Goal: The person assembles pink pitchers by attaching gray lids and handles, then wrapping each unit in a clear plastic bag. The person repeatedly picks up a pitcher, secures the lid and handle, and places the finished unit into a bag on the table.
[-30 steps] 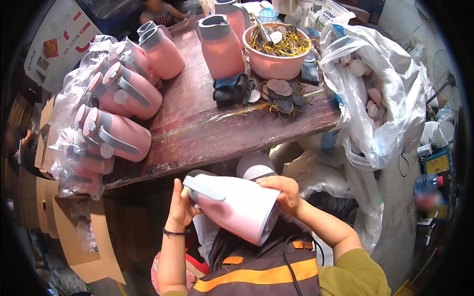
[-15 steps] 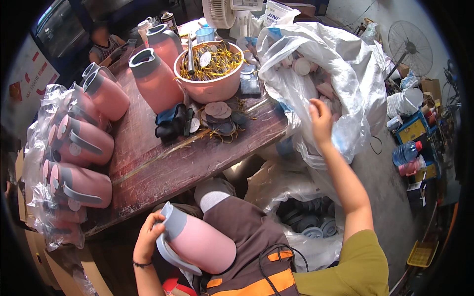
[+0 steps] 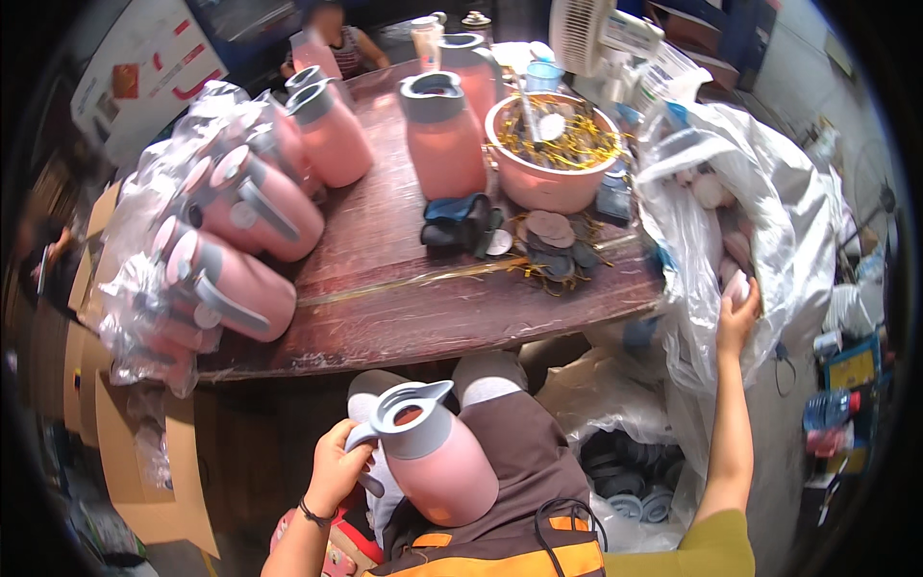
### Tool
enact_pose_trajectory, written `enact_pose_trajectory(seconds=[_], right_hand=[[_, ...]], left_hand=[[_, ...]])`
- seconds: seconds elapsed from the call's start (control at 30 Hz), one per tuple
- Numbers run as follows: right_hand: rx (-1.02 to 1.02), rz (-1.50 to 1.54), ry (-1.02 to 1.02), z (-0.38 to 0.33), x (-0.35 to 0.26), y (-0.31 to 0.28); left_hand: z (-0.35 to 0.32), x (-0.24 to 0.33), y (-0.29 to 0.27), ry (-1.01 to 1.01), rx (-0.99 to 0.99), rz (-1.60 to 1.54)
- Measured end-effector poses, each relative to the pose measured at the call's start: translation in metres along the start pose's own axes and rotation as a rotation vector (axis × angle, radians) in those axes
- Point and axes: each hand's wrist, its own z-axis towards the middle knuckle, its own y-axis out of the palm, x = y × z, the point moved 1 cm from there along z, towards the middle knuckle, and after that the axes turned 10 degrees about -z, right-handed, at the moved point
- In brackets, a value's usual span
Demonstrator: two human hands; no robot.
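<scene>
My left hand (image 3: 338, 466) is wrapped round the grey handle of a pink vacuum jug (image 3: 447, 471). The jug leans on my lap, its grey spout turned to the right and its mouth open at the top. At the right, my right hand (image 3: 738, 317) is at the opening of a big white plastic sack (image 3: 788, 212). Its fingers close on a small pale pink piece (image 3: 736, 288), whose exact kind I cannot make out. More pale pink and white parts (image 3: 710, 190) show inside the sack.
Pink jugs (image 3: 236, 288), several in plastic wrap, lie along the left of the wooden table (image 3: 385, 327). A pink tub (image 3: 548, 188) of yellow-tied discs stands at the back, near loose discs (image 3: 558, 245) and a black pouch (image 3: 454, 223). Grey lids (image 3: 630, 481) fill a bag below.
My view has swung left. My right hand has gone down to the sack and taken a pale pink piece. The jug in my left hand has tipped more upright, its spout now pointing right.
</scene>
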Motion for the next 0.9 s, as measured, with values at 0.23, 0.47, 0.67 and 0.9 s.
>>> enact_pose_trajectory(seconds=[0.23, 0.47, 0.67, 0.9], right_hand=[[-1.208, 1.469, 0.548, -0.072, -0.298, -0.101], [-1.534, 1.034, -0.303, -0.100, -0.374, -0.104], [-1.278, 0.536, -0.904, -0.106, -0.402, -0.142], [-1.243, 1.003, -1.288, -0.120, -0.395, -0.138]], left_hand=[[-0.006, 0.037, 0.030, 0.135, -0.292, 0.205], [-0.019, 0.028, 0.029, 0.196, -0.338, 0.135], [-0.009, 0.013, 0.025, 0.261, -0.360, 0.172], [0.048, -0.009, 0.011, 0.427, -0.719, 0.052]])
